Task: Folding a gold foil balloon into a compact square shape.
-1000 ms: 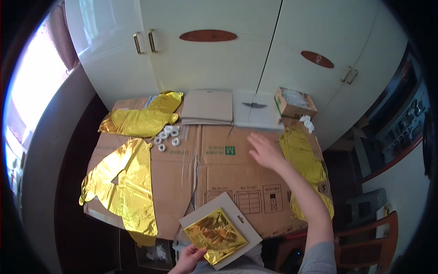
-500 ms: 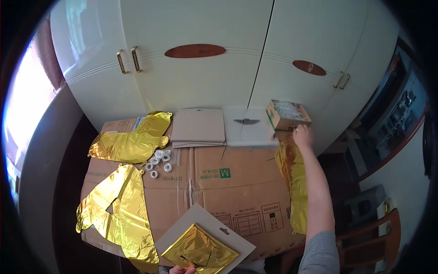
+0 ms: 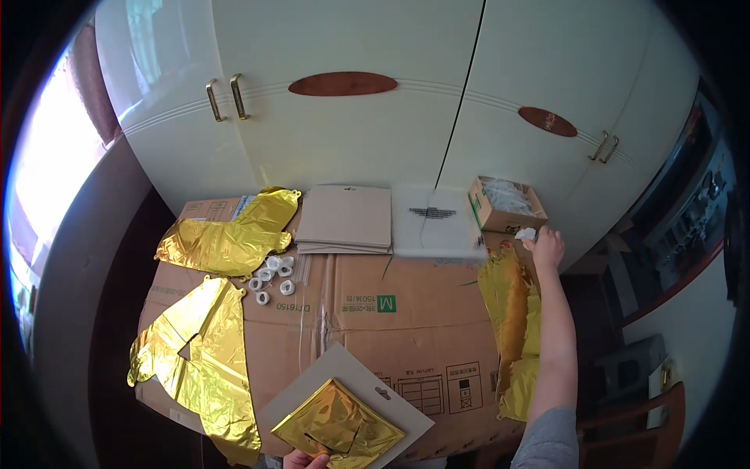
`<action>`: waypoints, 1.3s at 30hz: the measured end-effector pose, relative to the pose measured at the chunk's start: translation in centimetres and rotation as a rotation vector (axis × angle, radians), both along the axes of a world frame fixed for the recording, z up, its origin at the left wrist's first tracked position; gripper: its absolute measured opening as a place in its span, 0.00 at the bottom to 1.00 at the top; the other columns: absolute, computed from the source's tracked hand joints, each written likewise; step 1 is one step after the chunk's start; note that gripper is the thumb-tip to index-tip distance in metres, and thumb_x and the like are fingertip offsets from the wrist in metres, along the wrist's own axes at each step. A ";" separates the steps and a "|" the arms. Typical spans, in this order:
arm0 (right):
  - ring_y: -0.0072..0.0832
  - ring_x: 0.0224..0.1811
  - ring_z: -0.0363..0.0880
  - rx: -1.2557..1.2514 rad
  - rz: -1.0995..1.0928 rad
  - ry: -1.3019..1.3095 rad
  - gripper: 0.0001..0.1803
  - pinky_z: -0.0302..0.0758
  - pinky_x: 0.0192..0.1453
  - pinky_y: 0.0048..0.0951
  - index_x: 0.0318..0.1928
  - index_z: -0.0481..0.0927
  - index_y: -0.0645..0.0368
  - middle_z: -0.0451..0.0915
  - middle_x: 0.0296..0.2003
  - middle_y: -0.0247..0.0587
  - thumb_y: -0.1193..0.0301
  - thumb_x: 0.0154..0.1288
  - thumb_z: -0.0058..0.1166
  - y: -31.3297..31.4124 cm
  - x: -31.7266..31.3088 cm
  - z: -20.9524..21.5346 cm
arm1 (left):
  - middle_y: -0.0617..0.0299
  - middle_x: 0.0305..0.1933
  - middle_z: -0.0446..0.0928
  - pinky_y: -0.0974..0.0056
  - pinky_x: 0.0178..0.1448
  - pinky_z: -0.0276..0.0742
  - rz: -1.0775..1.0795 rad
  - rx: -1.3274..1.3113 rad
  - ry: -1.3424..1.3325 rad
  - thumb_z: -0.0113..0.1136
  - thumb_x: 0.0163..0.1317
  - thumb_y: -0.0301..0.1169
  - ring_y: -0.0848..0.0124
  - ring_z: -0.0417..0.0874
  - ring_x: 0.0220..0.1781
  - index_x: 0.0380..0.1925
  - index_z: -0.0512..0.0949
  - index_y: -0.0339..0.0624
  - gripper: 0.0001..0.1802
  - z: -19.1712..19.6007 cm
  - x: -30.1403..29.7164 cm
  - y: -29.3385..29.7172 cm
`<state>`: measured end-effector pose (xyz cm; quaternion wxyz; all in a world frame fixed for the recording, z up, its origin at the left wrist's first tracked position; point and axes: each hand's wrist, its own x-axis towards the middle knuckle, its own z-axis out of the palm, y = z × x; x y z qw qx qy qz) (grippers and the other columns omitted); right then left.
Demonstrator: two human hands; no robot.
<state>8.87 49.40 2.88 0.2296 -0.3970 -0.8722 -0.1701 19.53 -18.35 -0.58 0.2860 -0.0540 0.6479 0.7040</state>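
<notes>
Strong daylight is flooding in from the left, blowing out the left rim to white. The glossy cream cupboard doors (image 3: 375,117) at the far side are catching soft reflections. The crinkled gold foil sheets (image 3: 205,361) are glinting with bright highlights. The fisheye lens is bending straight edges toward the rim, and black vignetting is darkening the corners. The centre is staying fairly sharp.

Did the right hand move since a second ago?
Yes. The right hand went from over the middle of the cardboard out to its far right corner, and now touches something small and white beside the small open box.
</notes>
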 end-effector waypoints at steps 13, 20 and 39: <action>0.40 0.61 0.76 -0.452 0.725 -0.398 0.32 0.67 0.67 0.42 0.64 0.73 0.46 0.80 0.57 0.37 0.54 0.60 0.63 -15.1 -7.5 1.0 | 0.63 0.38 0.81 0.67 0.39 0.79 0.009 0.149 0.054 0.58 0.69 0.25 0.74 0.81 0.36 0.45 0.79 0.35 0.08 -0.4 1.3 -0.4; 0.38 0.48 0.83 -0.359 0.788 -0.183 0.12 0.74 0.55 0.42 0.42 0.85 0.52 0.86 0.42 0.37 0.61 0.63 0.58 -13.3 -4.3 0.1 | 0.63 0.39 0.81 0.67 0.41 0.80 -0.065 0.202 0.106 0.58 0.70 0.25 0.74 0.81 0.38 0.49 0.79 0.38 0.10 -2.5 1.6 -1.3; 0.38 0.50 0.85 -0.270 0.897 -0.124 0.18 0.84 0.47 0.37 0.48 0.77 0.54 0.84 0.47 0.45 0.66 0.58 0.63 -34.4 9.8 -1.3 | 0.54 0.45 0.82 0.59 0.46 0.87 0.242 0.399 0.062 0.56 0.69 0.24 0.68 0.86 0.42 0.48 0.75 0.32 0.10 -0.4 1.4 0.5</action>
